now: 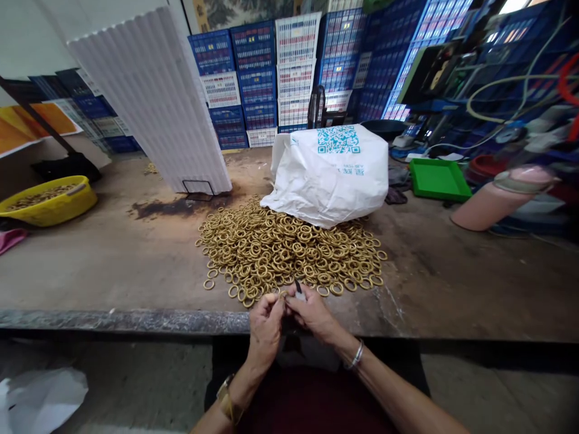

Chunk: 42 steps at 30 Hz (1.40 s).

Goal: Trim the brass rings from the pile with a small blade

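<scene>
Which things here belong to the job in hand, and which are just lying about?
Seemingly in the job:
left hand and right hand, meeting at a ring
dark-tipped tool in the right hand
ring pile
perhaps the sack behind it

Probably just lying about:
green tray
pink bottle
pink cloth

Right across the back, it's crates (pixel 256 85), blue and white, stacked in columns! Up on the left leans a tall ridged sheet (pixel 156 102), white, its foot down on the worktop (pixel 452 277), a black wire stand (pixel 196 181) right at its base and a dark stain (pixel 174 208) spreading just there. Over on the right, a green tray (pixel 441 194) lies flat, a pink flask (pixel 491 202) near it, and above them loops a pale hose (pixel 474 96)! Far left, a pink cloth (pixel 9 240); below, crumpled white plastic (pixel 45 398) on the floor (pixel 149 374).
</scene>
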Motion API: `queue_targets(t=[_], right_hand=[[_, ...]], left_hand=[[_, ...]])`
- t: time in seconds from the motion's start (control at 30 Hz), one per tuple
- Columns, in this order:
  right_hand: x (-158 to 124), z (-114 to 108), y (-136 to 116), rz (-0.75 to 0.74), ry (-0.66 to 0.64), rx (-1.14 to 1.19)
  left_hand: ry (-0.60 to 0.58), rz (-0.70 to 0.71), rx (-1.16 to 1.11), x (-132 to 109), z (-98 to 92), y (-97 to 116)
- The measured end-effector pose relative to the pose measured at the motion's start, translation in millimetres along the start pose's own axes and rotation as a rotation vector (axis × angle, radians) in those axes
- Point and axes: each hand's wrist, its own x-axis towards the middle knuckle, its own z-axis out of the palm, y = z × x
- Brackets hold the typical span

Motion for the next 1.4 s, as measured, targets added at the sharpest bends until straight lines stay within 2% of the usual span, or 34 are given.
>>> queue_targets(t=[0.17,0.27,0.37,0.5,0.6,0.73,0.83,0.97,1.07,1.17,1.3,1.4], right_hand=[[-2.9,-10.5,-11.4,-0.165,0.048,-0.279],[-2.4,-12.3,-13.1,-0.25,0.028,-0.372],[0.0,-12.4,-8.6,-0.197,0.024,-0.337],[0.9,-13.2,-5.0,-0.101,-0.014,-0.193],[-0.5,-14.1,-7.1,-0.042,-0.055,-0.13],[-0.7,-16.5,-10.6,0.006,-0.098,-0.078],[-0.5,-20.8,-11.7,-0.056,-0.072,-0.128],[-4.6,-28.1,-9.6,-0.303,0.011,-0.505],[-9.7,-31.8,-4.8,-0.427,-0.059,-0.776],[-13.0,-32.7,-0.2,-0.445,-0.105,-0.899],[-13.1,-31.3,0.5,-0.433,-0.139,-0.951],[-9.4,-30.8,-0.3,-0.391,-0.15,-1.042]], left_hand=[[-0.015,0.278,0.375,0.8,-6.1,-2.2],[-0.059,0.349,0.486,0.8,-5.8,-1.9],[-0.092,0.24,0.395,-0.1,-3.6,0.3],[-0.215,-0.088,0.068,-4.5,-1.0,4.6],[-0.283,-0.189,-0.123,-8.7,0.9,9.1],[-0.281,-0.205,-0.211,-12.6,4.3,13.7],[-0.258,-0.203,-0.213,-14.3,6.9,14.0],[-0.199,-0.178,-0.173,-15.3,9.1,12.1],[-0.163,-0.146,-0.11,-15.5,10.1,11.1],[-0.147,-0.118,-0.032,-15.0,10.5,10.2],[-0.149,-0.069,0.058,-12.5,7.4,7.3],[-0.167,-0.083,0.057,-13.6,2.3,5.3]])
